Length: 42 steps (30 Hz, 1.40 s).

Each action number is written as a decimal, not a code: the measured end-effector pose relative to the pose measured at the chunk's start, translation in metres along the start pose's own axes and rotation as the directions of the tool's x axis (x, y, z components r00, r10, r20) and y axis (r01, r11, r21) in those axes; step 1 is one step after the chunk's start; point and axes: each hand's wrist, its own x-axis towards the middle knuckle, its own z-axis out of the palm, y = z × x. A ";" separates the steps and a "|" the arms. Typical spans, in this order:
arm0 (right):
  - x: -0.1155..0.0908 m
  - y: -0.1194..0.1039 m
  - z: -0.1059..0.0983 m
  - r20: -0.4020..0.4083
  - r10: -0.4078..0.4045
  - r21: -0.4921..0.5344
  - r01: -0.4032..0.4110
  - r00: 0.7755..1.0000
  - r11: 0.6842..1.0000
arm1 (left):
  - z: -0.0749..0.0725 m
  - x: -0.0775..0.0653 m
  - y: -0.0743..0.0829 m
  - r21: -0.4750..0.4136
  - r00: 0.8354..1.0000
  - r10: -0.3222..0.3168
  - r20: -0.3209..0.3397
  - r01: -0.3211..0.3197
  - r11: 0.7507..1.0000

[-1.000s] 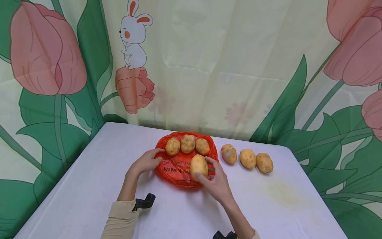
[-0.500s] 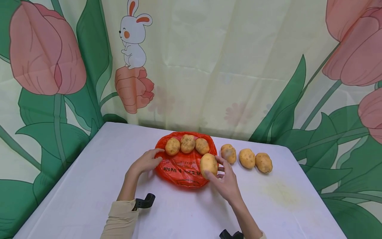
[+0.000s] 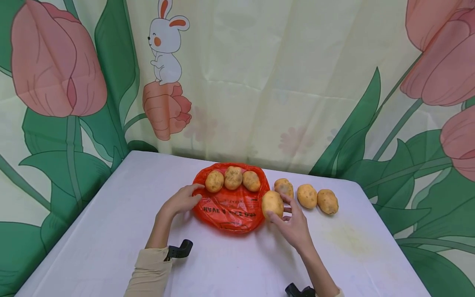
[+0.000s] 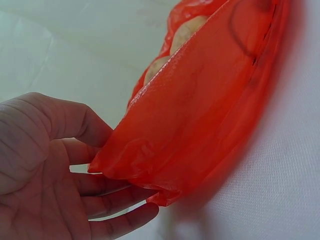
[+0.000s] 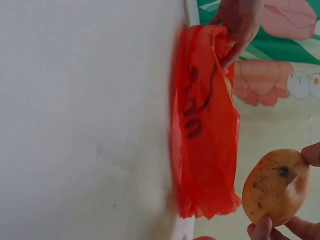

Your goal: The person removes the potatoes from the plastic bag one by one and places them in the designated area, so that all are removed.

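Note:
My right hand [image 3: 294, 225] holds a potato [image 3: 272, 205] between thumb and fingers, at the right edge of the red plastic bag [image 3: 226, 213]. In the right wrist view that potato [image 5: 276, 187] shows dark specks and a black spot, held up off the table. My left hand [image 3: 183, 201] pinches the bag's left rim; in the left wrist view the thumb side of the hand [image 4: 55, 160] is at the rim of the red plastic [image 4: 185, 115], other fingers spread below. Three potatoes [image 3: 233, 178] lie in a row in the bag's far part.
Three more potatoes [image 3: 306, 196] lie in a row on the white table [image 3: 230, 264], right of the bag. A curtain [image 3: 267, 82] printed with tulips and a rabbit hangs behind the table's far edge.
My right hand has moved to the right with its potato, from over the bag's near right part to the bag's right edge. My left hand has stayed at the bag's rim.

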 end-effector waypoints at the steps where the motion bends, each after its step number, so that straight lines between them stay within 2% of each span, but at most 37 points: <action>1: 0.000 0.001 -0.001 -0.001 -0.003 -0.005 0.003 1.000 1.000 | 0.000 0.000 0.000 0.001 1.000 -0.001 0.000 0.001 1.000; 11: 0.002 0.015 -0.010 -0.005 0.011 -0.110 -0.011 1.000 0.994 | 0.000 -0.001 0.001 0.002 1.000 -0.003 0.001 0.003 1.000; 25: 0.000 0.037 -0.021 0.035 -0.012 -0.228 0.019 0.999 0.973 | 0.000 0.000 0.000 0.002 1.000 0.004 0.002 -0.004 1.000; 35: 0.004 0.042 -0.022 0.066 0.018 -0.313 0.004 0.998 0.950 | 0.001 0.001 0.000 0.009 1.000 0.002 0.002 -0.002 1.000; 42: 0.005 0.041 -0.021 0.065 0.003 -0.321 0.019 0.998 0.947 | 0.000 0.001 0.000 0.003 1.000 -0.008 0.008 0.008 1.000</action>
